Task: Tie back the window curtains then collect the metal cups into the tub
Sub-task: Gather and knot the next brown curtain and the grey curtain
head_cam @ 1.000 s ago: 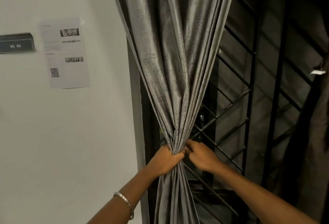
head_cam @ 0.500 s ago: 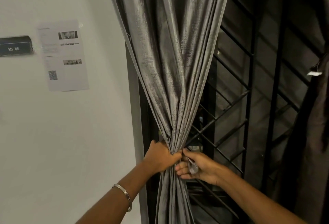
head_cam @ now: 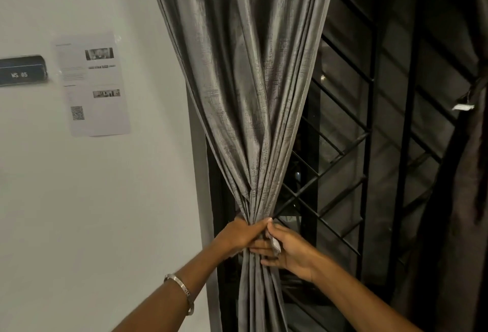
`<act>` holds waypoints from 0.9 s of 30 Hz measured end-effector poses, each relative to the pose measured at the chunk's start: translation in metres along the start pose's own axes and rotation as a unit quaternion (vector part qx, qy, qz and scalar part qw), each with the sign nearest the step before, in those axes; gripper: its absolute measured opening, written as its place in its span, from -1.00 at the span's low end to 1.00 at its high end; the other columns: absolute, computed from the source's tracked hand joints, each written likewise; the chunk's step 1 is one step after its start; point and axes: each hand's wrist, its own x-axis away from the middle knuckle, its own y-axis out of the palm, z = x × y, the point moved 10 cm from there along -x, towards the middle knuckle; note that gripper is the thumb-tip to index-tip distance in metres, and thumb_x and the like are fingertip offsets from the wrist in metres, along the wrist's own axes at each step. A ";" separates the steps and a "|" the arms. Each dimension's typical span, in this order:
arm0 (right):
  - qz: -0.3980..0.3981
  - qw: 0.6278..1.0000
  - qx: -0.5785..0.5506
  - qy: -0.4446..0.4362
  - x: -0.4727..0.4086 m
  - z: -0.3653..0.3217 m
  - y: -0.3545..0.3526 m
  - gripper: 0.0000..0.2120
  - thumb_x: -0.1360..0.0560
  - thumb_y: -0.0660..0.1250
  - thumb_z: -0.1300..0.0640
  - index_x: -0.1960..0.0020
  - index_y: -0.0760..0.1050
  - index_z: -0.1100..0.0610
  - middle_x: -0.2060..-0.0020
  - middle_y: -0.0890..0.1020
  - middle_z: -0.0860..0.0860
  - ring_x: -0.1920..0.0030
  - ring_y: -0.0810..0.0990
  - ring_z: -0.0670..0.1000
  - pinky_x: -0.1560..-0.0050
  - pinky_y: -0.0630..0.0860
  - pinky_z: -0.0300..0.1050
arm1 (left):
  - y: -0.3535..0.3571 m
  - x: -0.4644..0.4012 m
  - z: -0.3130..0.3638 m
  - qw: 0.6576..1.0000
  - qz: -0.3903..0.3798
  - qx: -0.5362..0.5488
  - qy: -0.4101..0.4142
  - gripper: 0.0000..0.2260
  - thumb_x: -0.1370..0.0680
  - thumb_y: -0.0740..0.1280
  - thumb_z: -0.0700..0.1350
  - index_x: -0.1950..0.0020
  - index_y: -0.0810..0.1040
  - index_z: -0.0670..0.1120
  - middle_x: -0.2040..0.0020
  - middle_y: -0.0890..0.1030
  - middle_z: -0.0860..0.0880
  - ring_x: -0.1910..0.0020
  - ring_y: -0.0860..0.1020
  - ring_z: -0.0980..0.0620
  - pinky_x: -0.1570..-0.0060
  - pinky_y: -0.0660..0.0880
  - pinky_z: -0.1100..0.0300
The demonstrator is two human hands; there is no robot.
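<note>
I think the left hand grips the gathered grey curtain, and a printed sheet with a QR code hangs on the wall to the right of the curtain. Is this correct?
Not quite. In the head view the printed sheet with the QR code hangs on the white wall to the left of the grey curtain, not to the right. The rest holds: the left hand grips the gathered curtain.

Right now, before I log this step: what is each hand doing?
Left hand: grips the gathered grey curtain.
Right hand: pinches a small pale strip beside the bunch; what the strip is cannot be told.
</note>
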 end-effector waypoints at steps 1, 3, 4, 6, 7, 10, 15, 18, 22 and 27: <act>-0.001 1.000 -0.003 -0.002 0.000 -0.001 -0.001 -0.66 -0.65 0.07 -0.09 -0.31 0.44 0.00 -0.11 0.68 0.10 -0.17 0.64 0.08 -0.33 0.40 0.16 | 0.007 0.002 0.001 0.999 -0.034 0.010 0.000 -0.51 -0.49 0.27 0.35 -0.18 0.64 0.02 0.00 0.71 0.03 0.03 0.66 0.19 -0.22 0.55 0.11; 0.008 1.000 -0.010 0.003 -0.001 0.001 -0.006 -0.68 -0.66 0.06 -0.06 -0.29 0.45 0.02 -0.11 0.68 0.11 -0.19 0.62 0.10 -0.36 0.36 0.18 | 0.011 0.006 0.002 0.996 -0.075 -0.030 -0.025 -0.42 -0.50 0.19 0.38 -0.18 0.64 -0.06 0.11 0.69 0.02 0.16 0.66 0.20 -0.07 0.58 0.28; 0.018 1.000 -0.015 0.005 -0.002 0.002 -0.010 -0.68 -0.66 0.06 -0.05 -0.28 0.47 0.04 -0.11 0.68 0.12 -0.21 0.61 0.10 -0.38 0.33 0.20 | 0.007 0.008 0.001 0.993 -0.074 -0.081 -0.037 -0.29 -0.44 0.14 0.48 -0.19 0.63 -0.08 0.09 0.68 -0.02 0.12 0.67 0.10 -0.04 0.58 0.22; 0.048 0.998 -0.036 0.005 -0.005 0.004 -0.018 -0.68 -0.66 0.07 -0.04 -0.17 0.51 0.09 -0.11 0.67 0.13 -0.25 0.56 0.12 -0.43 0.22 0.25 | 0.002 0.010 0.001 0.974 -0.066 -0.215 -0.040 -0.17 -0.42 0.05 0.54 -0.22 0.59 -0.13 -0.06 0.67 -0.15 -0.04 0.64 -0.09 -0.08 0.53 0.11; 0.065 0.997 -0.048 0.006 -0.006 0.004 -0.021 -0.69 -0.66 0.07 -0.04 -0.06 0.52 0.10 -0.08 0.68 0.12 -0.26 0.54 0.13 -0.43 0.19 0.26 | 0.002 0.013 0.007 0.957 -0.061 -0.282 -0.026 -0.27 -0.53 0.03 0.43 -0.25 0.56 -0.17 -0.11 0.64 -0.20 -0.10 0.60 -0.13 -0.09 0.49 0.11; 0.096 0.994 -0.058 0.004 -0.005 0.003 -0.020 -0.70 -0.65 0.08 -0.03 0.05 0.51 0.09 -0.02 0.68 0.12 -0.23 0.55 0.14 -0.34 0.26 0.21 | 0.006 0.020 0.021 0.947 -0.033 -0.320 -0.001 -0.47 -0.68 -0.02 0.17 -0.13 0.57 -0.20 -0.02 0.61 -0.23 -0.04 0.59 -0.14 -0.03 0.48 0.10; 0.119 0.992 -0.036 -0.014 -0.002 -0.001 -0.022 -0.71 -0.66 0.08 -0.02 0.04 0.48 0.12 0.15 0.68 0.08 0.02 0.62 0.10 -0.18 0.44 0.12 | 0.027 0.023 -0.016 0.982 -0.092 0.095 -0.134 -0.51 -0.65 0.16 0.10 0.44 0.53 0.00 0.42 0.57 -0.02 0.52 0.46 0.11 0.48 0.31 0.28; 0.146 0.988 0.051 -0.031 0.000 -0.005 -0.028 -0.69 -0.65 0.10 -0.04 -0.01 0.54 0.11 0.21 0.68 0.01 0.14 0.64 0.03 -0.10 0.55 0.03 | 0.039 0.023 -0.024 0.956 -0.083 0.233 -0.158 -0.67 -0.66 0.18 -0.05 0.15 0.64 -0.13 0.21 0.69 -0.08 0.33 0.66 0.08 0.32 0.57 0.23; 0.220 0.918 0.314 -0.103 0.006 -0.026 -0.039 -0.70 -0.65 0.06 -0.01 -0.05 0.55 0.03 -0.01 0.67 0.04 0.04 0.61 -0.01 -0.08 0.54 -0.03 | 0.049 0.015 -0.038 0.936 -0.029 0.310 -0.162 -0.67 -0.67 0.16 -0.03 0.10 0.65 -0.13 0.19 0.68 -0.09 0.26 0.64 0.03 0.21 0.57 0.20; 0.292 0.799 0.520 -0.079 0.018 -0.044 -0.044 -0.66 -0.64 0.04 -0.04 -0.01 0.52 0.10 -0.01 0.64 0.12 -0.01 0.60 0.15 0.04 0.48 -0.06 | 0.054 0.008 -0.044 0.920 0.011 0.355 -0.165 -0.63 -0.68 0.12 -0.03 0.13 0.65 -0.12 0.28 0.69 -0.06 0.32 0.62 0.03 0.33 0.53 0.25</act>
